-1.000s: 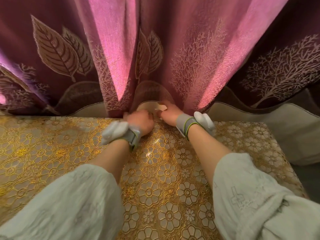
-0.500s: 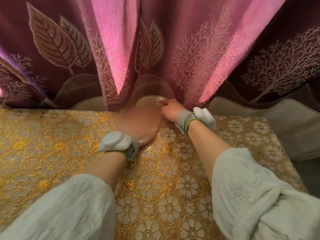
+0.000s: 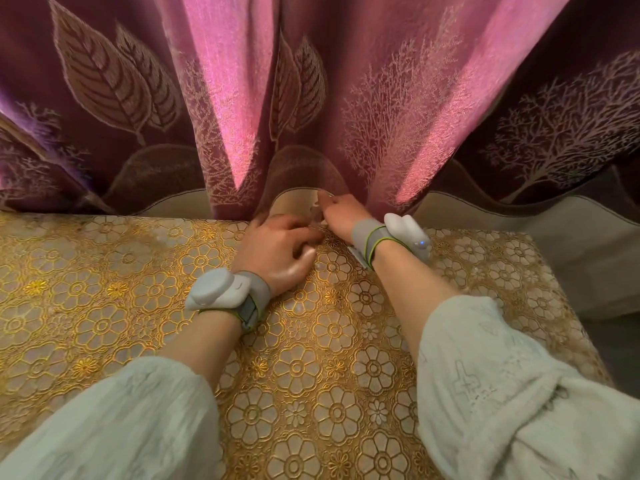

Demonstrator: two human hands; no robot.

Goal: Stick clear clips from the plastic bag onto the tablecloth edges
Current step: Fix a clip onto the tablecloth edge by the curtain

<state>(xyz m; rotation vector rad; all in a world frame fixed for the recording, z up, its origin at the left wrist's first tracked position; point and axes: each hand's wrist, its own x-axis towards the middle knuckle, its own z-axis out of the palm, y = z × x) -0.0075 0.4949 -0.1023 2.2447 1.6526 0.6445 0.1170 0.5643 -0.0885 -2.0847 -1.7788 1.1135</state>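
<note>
I am working at the far edge of the gold-flowered tablecloth (image 3: 311, 341), at about twelve o'clock from where I am standing, right where the purple curtain (image 3: 311, 98) is hanging down to the table. Both hands are meeting there because that is where the cloth's edge runs, and I am judging this to be the pressing-on step for one clip.

My left hand (image 3: 277, 251) is lying palm down on the cloth just inside the edge, fingers loosely curled and bearing down. I take it that it is pinning the cloth flat so the edge is not sliding or bunching while the other hand works.

My right hand (image 3: 341, 214) is reaching over the edge at one o'clock from the left, fingers drawn together around something small and glassy, which I am reading as the clear clip (image 3: 317, 212). It is sitting between the two hands, at the cloth's edge; it is so transparent and so small that I cannot tell whether it is already seated on the cloth or only being held against it. The fingertips are partly hidden behind the clip and the curtain fold, so I am calling this a pinch only as a judgement.

The curtain is bulging outward around my hands, which seems to be why my wrists are angling in low. The plastic bag is not showing anywhere in view. Each wrist is wearing a grey band with a white pod.
</note>
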